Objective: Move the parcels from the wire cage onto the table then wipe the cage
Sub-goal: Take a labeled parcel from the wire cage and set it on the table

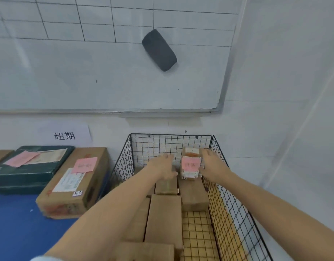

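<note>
Hands reach together into the back of the wire cage. The left hand lies flat, fingers straight, on top of a plain brown box. The right hand is spread, its straight fingers against the right side of a small parcel that bears a pink slip. Whether the right thumb has closed on the parcel I cannot tell (the picture is soft just there). The small parcel sits on a lower box near the cage's far right corner, between the two hands.

By my judgement the job is somewhere in its early-to-middle part. Two parcels lie on the blue table to the left: a cardboard box with a pink note and a dark green package. Nothing shows whether they came from the cage. At least five boxes are left inside, among them a long box lying towards the camera. A patch of yellow cage floor shows on the right. Wiping must wait until the rest are out, and no cloth is in view.

Round about are a whiteboard with an eraser stuck on it and a paper sign on the wall. The cage's left wall stands between the parcels and the table, so each will likely need lifting over it.
</note>
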The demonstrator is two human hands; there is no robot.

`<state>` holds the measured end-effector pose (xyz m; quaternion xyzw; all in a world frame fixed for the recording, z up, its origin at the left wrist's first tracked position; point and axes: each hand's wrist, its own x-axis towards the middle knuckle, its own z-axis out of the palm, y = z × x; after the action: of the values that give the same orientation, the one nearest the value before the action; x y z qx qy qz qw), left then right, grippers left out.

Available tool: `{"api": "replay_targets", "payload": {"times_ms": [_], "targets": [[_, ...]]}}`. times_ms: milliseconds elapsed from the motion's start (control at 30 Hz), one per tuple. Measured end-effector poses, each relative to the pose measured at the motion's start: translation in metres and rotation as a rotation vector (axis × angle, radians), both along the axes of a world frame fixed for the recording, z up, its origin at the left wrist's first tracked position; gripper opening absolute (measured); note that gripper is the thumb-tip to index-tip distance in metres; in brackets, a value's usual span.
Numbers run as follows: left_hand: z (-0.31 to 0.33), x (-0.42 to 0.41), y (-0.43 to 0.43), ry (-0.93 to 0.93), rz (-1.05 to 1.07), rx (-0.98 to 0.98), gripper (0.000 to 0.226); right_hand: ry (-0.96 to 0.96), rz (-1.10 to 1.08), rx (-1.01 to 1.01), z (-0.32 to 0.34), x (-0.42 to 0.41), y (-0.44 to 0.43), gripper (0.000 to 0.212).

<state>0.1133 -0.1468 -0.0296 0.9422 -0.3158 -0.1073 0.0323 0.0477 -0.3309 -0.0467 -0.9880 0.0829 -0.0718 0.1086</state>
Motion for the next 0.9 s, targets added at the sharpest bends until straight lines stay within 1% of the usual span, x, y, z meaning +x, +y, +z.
{"api": "replay_targets", "payload": {"times_ms": [67, 167, 267, 400, 600, 700, 767, 833, 900], "targets": [[-0.002, 0.009, -0.012, -0.001, -0.013, 0.025, 0.075, 0.036, 0.003, -0.004, -0.006, 0.011, -0.005, 0.065], [-0.004, 0.025, -0.03, 0.01, 0.001, 0.007, 0.075, 0.101, -0.006, 0.003, -0.013, 0.026, -0.009, 0.071], [-0.007, 0.035, -0.048, 0.067, 0.0, -0.012, 0.078, 0.143, -0.007, 0.002, -0.019, 0.041, -0.019, 0.073], [-0.019, 0.044, -0.064, 0.15, 0.013, -0.027, 0.089, 0.162, -0.019, 0.072, -0.025, 0.054, -0.03, 0.078], [-0.031, 0.051, -0.08, 0.225, 0.022, -0.047, 0.093, 0.243, -0.008, 0.062, -0.031, 0.067, -0.031, 0.073], [-0.034, 0.055, -0.087, 0.289, 0.037, -0.132, 0.089, 0.228, -0.014, 0.094, -0.036, 0.069, -0.033, 0.073], [-0.034, 0.057, -0.09, 0.299, 0.077, -0.209, 0.081, 0.2, -0.018, 0.143, -0.036, 0.069, -0.033, 0.07], [-0.032, 0.058, -0.089, 0.289, 0.13, -0.296, 0.068, 0.142, -0.032, 0.204, -0.032, 0.068, -0.031, 0.071], [-0.028, 0.06, -0.084, 0.292, 0.184, -0.382, 0.065, 0.046, -0.045, 0.25, -0.025, 0.066, -0.028, 0.07]]}}
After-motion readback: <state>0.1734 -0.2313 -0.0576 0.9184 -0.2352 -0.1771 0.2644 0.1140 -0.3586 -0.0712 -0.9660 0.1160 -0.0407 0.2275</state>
